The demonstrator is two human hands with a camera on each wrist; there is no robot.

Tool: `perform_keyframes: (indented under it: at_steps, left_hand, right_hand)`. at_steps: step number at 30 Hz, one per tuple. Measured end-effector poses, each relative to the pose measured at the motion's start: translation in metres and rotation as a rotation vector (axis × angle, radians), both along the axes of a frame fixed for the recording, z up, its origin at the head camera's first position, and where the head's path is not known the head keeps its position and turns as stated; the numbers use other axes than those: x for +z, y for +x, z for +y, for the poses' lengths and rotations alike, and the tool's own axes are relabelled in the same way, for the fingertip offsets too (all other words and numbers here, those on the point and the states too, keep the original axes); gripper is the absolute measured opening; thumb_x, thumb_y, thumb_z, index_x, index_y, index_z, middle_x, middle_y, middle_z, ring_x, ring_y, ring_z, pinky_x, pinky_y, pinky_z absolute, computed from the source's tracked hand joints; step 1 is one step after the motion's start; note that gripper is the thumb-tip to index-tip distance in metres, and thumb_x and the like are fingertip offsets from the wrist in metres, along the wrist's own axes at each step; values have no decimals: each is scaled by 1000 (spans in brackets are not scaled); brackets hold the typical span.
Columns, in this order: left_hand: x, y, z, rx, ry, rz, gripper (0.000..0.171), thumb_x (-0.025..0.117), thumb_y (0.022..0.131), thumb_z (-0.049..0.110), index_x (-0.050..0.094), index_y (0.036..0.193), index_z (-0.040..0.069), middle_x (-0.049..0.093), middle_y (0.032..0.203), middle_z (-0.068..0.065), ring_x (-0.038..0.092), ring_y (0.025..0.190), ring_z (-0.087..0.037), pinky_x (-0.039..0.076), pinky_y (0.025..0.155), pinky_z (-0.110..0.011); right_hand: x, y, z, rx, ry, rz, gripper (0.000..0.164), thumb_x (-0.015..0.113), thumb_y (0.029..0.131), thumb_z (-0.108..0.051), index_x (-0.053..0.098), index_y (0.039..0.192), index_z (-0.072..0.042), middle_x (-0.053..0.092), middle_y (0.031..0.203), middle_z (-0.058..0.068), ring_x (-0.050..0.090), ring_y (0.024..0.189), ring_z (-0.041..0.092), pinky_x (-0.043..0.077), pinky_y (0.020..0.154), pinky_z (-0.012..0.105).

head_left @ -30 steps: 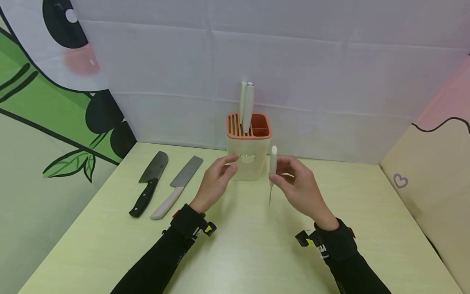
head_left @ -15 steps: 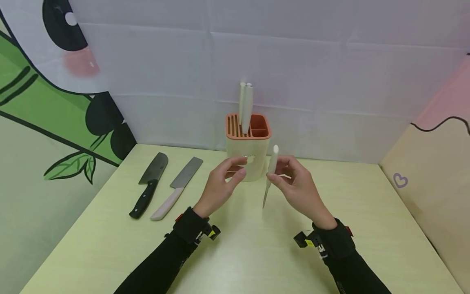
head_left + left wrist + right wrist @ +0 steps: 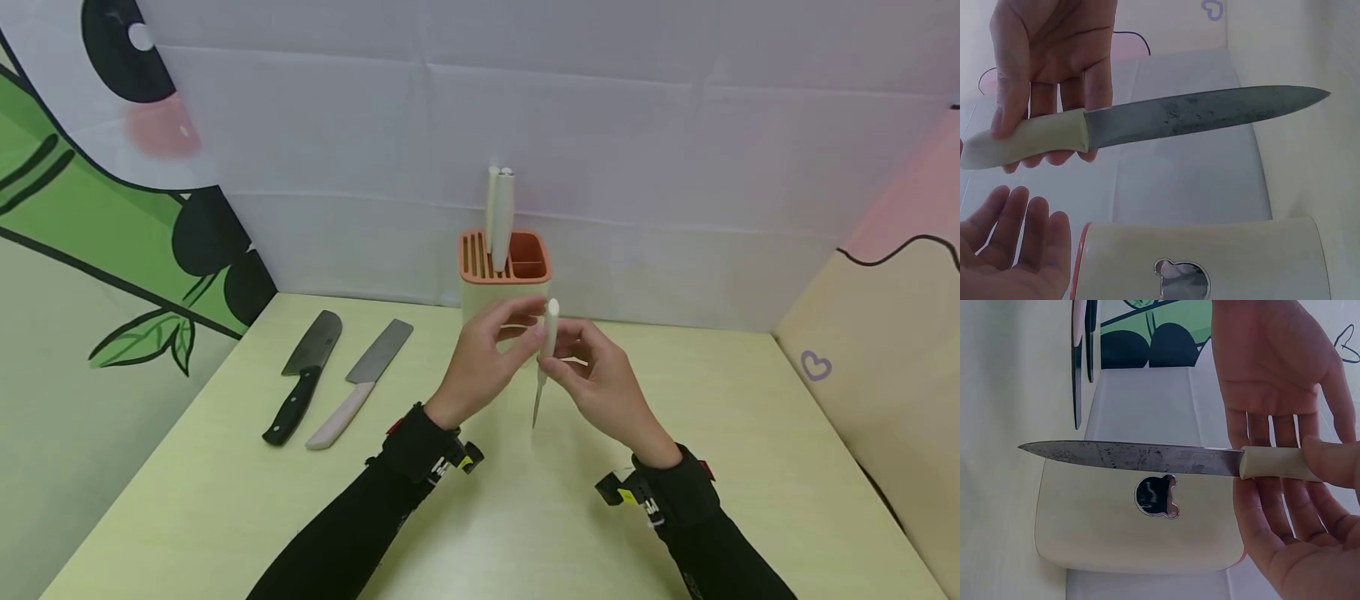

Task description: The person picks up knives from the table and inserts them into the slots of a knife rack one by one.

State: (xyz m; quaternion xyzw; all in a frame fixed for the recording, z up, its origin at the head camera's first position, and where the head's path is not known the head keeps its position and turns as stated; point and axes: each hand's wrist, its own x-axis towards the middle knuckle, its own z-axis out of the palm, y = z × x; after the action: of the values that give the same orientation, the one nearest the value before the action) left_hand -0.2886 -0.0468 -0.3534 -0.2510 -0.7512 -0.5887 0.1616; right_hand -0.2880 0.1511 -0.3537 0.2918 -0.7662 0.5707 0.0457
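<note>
My right grip (image 3: 596, 379) pinches a knife (image 3: 1210, 115) by its pale handle (image 3: 550, 332).
My left grip (image 3: 483, 358), relaxed and wide, is just beside it; whether touching, I cannot tell.

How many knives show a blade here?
3: black-handled knife and pinkish-handled knife, left on the table; white-handled knife in the right hand. Any blades inside the slotted holder are hidden.

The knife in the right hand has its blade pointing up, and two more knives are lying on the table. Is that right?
Not quite: the blade points down, not up, as the head view shows. The knife is indeed in the right hand, and a black-handled knife and a pale-handled knife do lie on the table.
</note>
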Motion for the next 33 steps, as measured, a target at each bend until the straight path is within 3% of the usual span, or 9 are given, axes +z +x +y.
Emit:
perform_keyframes:
  at_steps: [14, 26, 33]
  left_hand:
    - [5, -1, 15, 28, -18, 88, 28, 73, 103, 15, 73, 129, 5, 70, 118, -6, 68, 109, -17, 58, 101, -33]
    - [10, 1, 11, 70, -28, 175, 28, 74, 102, 13, 75, 128, 4, 71, 113, -6, 68, 105, -16, 59, 95, -29]
    - [14, 3, 4, 76, -14, 192, 29, 74, 101, 12, 74, 128, 2, 71, 114, -8, 70, 102, -17, 61, 91, -29]
  right_hand:
    - [1, 0, 1, -2, -14, 7, 40, 74, 97, 3, 60, 134, -1, 65, 124, 13, 68, 107, 28, 62, 91, 28]
    - [3, -1, 5, -25, 20, 33, 37, 76, 99, -5, 66, 135, -6, 70, 122, 8, 70, 109, 24, 62, 92, 28]
    - [4, -8, 13, -58, -14, 47, 35, 72, 102, -7, 64, 136, -2, 70, 124, 14, 70, 111, 18, 60, 95, 24]
